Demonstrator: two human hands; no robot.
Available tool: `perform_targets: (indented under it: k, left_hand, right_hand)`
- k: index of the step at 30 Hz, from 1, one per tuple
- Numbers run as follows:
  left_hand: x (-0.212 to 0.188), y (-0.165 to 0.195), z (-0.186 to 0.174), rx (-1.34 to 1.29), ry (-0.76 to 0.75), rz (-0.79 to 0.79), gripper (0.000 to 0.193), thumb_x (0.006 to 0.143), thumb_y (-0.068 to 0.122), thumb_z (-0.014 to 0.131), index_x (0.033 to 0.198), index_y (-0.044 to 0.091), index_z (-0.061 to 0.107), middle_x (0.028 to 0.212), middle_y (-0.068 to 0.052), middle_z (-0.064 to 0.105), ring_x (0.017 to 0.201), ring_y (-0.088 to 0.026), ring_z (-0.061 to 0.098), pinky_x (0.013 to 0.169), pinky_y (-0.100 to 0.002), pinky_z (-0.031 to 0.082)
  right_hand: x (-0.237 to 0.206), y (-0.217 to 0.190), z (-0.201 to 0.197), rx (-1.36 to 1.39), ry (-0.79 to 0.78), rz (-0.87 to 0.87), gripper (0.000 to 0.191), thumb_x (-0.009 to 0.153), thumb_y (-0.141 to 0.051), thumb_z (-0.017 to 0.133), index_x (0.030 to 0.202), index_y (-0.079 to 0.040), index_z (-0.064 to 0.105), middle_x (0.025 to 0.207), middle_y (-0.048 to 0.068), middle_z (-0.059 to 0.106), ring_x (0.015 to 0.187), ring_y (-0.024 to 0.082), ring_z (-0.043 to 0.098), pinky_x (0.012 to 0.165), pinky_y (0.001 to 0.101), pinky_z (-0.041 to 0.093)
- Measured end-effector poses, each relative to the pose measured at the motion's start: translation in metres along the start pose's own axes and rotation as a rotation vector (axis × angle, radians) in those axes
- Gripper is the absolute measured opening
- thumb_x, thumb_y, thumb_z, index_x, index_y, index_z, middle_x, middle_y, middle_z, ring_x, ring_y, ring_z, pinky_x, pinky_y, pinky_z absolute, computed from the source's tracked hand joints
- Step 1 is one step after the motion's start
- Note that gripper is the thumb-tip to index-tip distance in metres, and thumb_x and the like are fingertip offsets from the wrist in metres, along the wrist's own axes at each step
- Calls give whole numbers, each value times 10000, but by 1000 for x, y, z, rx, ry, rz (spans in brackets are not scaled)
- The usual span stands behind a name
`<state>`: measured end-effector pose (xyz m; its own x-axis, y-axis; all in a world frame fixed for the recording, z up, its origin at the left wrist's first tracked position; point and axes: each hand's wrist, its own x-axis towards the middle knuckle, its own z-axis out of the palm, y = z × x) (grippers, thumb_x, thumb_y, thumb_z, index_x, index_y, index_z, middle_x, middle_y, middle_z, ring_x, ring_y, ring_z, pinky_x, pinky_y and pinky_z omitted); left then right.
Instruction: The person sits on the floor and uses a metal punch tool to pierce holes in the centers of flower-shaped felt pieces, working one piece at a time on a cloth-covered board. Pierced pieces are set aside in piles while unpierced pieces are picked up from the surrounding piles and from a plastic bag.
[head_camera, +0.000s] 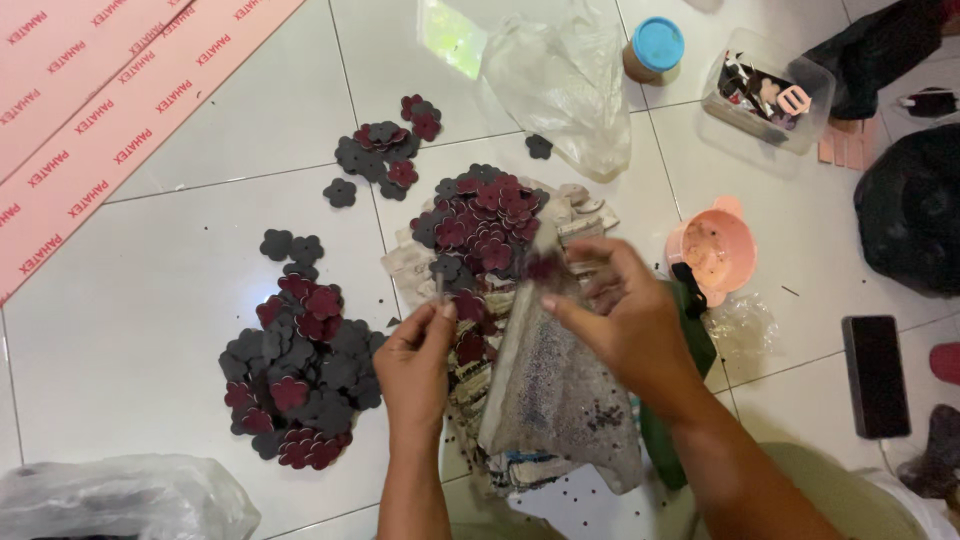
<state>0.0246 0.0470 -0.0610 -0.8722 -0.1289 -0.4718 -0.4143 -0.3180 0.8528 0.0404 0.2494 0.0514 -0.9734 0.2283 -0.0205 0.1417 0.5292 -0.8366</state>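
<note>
The left hand (415, 365) pinches a thin pin-like tool (439, 288) between thumb and forefinger. The right hand (628, 318) has its fingers closed on a dark red flower cutout (546, 267), blurred. Under both hands lies a speckled grey bag (555, 400). Just beyond the fingertips sits a heap of flower cutouts on paper (485, 220); a bigger pile (300, 375) spreads left of the left fingers. Right of the right hand stands a pink bowl (720, 250). Farther off lie a clear plastic bag (560, 80) and a blue-lidded jar (655, 48).

glossy white tile floor (180, 300); matt felt-like flower cutouts (300, 380).
</note>
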Motion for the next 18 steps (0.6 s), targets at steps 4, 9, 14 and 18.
perform_targets:
  k: [4,9,14,18]
  left_hand:
    - [-8,0,8,97,-205,-88,292,864,185,784,1078,-13,799,808,-19,732,693,-76,620,627,-236,504]
    - [-19,2,15,165,-399,-28,270,858,169,808,1062,-8,813,811,15,723,704,-50,594,623,-230,483]
    - [-16,4,15,142,-295,-101,294,892,190,753,1141,40,796,877,-23,779,765,-82,678,670,-245,552]
    - [-12,3,18,51,-227,-81,318,930,142,718,1225,28,755,995,-68,796,847,-102,702,705,-266,557]
  right_hand:
    - [-7,6,10,-72,-86,92,514,756,-195,853,1221,-74,669,1025,-2,720,731,97,596,660,265,530]
    - [-32,47,35,452,-211,241,404,832,-121,794,1184,19,656,1059,49,759,937,70,707,817,246,584]
    - [-30,81,21,276,-148,353,296,890,-108,736,1132,59,712,892,70,751,778,97,662,695,264,541]
    - [-22,74,14,111,-252,327,297,891,-136,728,1149,11,734,859,52,763,752,86,667,686,266,550]
